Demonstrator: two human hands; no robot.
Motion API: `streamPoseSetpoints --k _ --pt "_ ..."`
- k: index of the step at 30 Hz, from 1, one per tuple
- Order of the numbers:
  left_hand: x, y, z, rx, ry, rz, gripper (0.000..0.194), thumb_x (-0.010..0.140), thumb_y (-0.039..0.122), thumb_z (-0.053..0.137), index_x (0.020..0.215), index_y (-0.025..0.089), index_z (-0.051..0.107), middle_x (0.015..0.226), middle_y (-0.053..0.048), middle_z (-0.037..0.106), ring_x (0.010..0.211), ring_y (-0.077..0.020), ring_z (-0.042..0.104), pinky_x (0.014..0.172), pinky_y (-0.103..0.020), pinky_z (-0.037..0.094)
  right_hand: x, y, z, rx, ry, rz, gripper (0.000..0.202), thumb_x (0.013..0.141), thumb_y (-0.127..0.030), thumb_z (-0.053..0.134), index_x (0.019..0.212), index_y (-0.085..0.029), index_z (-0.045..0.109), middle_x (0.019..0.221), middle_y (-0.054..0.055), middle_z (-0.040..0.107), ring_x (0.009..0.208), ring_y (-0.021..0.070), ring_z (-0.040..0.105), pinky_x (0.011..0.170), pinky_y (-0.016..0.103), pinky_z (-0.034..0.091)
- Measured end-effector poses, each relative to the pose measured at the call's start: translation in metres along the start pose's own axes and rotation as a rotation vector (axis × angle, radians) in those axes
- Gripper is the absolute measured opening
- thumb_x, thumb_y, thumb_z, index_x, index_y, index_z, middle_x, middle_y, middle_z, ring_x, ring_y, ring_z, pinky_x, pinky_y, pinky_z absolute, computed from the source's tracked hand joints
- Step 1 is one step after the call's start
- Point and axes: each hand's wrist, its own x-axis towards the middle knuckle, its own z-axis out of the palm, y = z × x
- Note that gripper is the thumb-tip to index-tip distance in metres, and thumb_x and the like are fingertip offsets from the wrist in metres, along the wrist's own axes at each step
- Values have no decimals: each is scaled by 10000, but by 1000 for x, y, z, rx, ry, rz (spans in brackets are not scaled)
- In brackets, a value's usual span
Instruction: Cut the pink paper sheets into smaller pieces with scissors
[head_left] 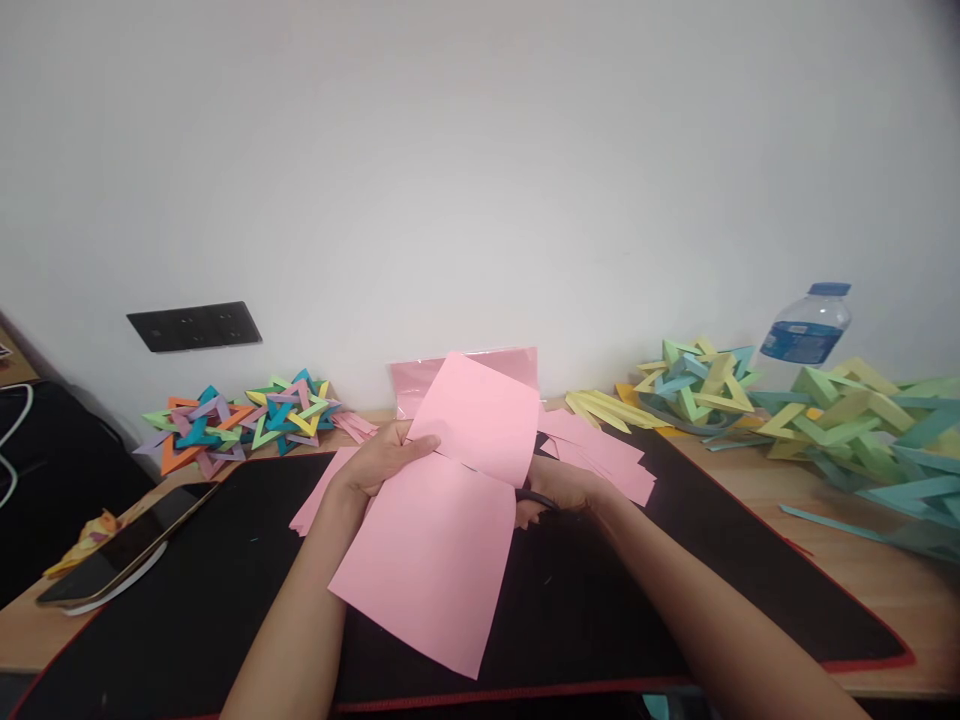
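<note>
A sheet of pink paper (427,560) is held up over the black mat, with a cut running across it from the right. My left hand (386,455) pinches its left edge, thumb on top, near the line of the cut. On the other side my right hand (562,485) is closed around the black handle of a pair of scissors (536,497); the blades are mostly hidden by the paper. More pink sheets (322,495) lie on the mat behind my left forearm. Other pink pieces (600,455) are spread beyond my right hand.
Folded paper stars (199,430) stand at the back left, and green-yellow ones (847,425) at the right with a water bottle (806,325). Yellow strips (611,410) lie by the wall. A phone (127,545) rests at the left edge of the black mat (600,620).
</note>
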Motion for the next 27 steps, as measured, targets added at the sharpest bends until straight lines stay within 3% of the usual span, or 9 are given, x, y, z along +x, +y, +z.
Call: streamPoseSetpoints --k 7,12,19,27 --pt "-3 2 2 64 15 -9 259 728 363 689 788 126 603 670 -22 599 550 -122 543 483 -220 405 1 -2 0 -53 40 -130 267 577 -225 710 828 -171 637 767 7 643 715 168 580 648 275 482" --pt "-2 1 1 127 7 -17 290 728 393 675 796 122 594 677 -34 599 554 -140 548 476 -235 411 0 1 -1 -31 25 -3 113 578 -171 653 686 -151 628 621 -11 601 534 126 523 470 228 421" --pt "0 2 1 149 -10 -1 296 735 399 665 824 125 599 733 -50 618 604 -155 573 498 -241 429 -3 -1 0 53 46 0 141 526 -114 647 664 -142 629 594 -21 596 524 118 525 473 219 415" --pt "-4 6 8 93 24 -4 256 718 367 692 747 131 595 634 -4 598 522 -113 538 478 -219 403 -3 -3 1 75 44 -5 111 529 -101 610 631 -148 608 577 -29 578 514 111 505 475 219 407"
